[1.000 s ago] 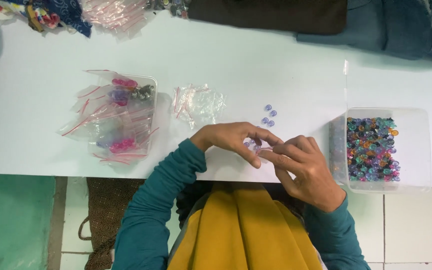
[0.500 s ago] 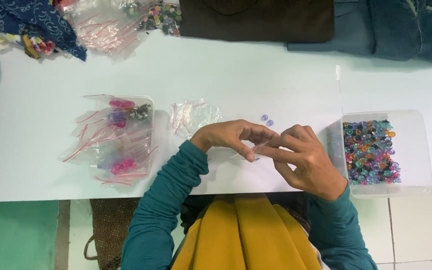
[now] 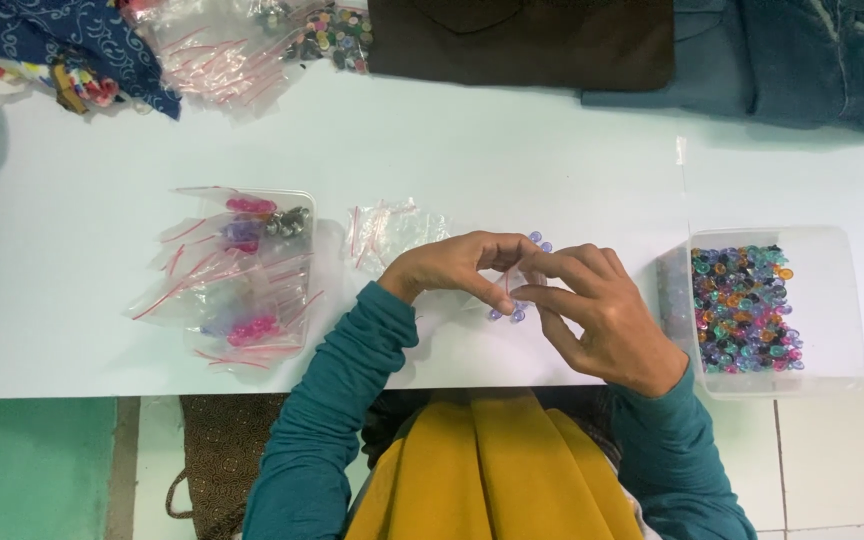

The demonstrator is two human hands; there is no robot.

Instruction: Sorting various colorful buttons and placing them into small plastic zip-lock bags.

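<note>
Clear red-striped zip bags [image 3: 389, 228] lie mid-table, more in the left clear tub [image 3: 297, 200] and heaped top-left [image 3: 214, 52].

Bright, even overhead light, soft shadows, sharp focus, slight bluish cast.

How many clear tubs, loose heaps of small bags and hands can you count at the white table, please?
Clear tubs: 2, bag tub, button tub
Bag heaps: 2, middle heap, top heap
Hands: 2, left hand, right hand
Total: 6
</note>
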